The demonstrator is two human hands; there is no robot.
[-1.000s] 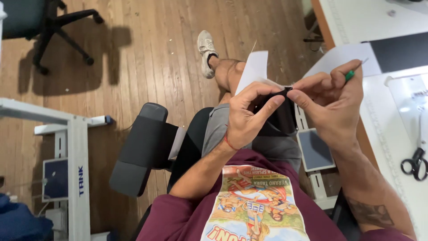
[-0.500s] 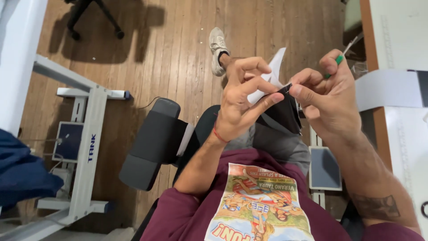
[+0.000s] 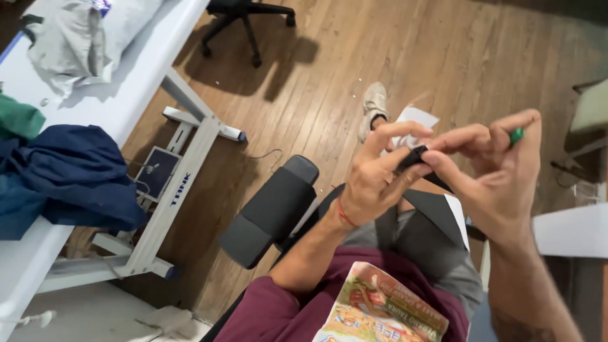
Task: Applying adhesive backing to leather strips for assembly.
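I sit in a chair and look down at my lap. My left hand (image 3: pixel 380 174) pinches the folded edge of a black piece of fabric (image 3: pixel 437 225) that hangs over my thigh. My right hand (image 3: pixel 494 171) grips the same edge from the other side, fingertips touching the left ones. A small green-headed pin (image 3: pixel 517 135) sticks out between the right hand's fingers. A white paper sheet (image 3: pixel 415 120) shows behind the hands.
The chair's black armrest (image 3: pixel 269 212) stands to my left. A white table (image 3: pixel 88 107) at the left carries a blue cloth (image 3: pixel 69 177) and grey cloth (image 3: pixel 63 38). An office chair base (image 3: pixel 250 19) stands on the wooden floor. Another white surface (image 3: pixel 570 231) lies at the right.
My head has turned left, so the white table and cloths have come into view and the right-hand table has slid out. Both hands stay on the black fabric.
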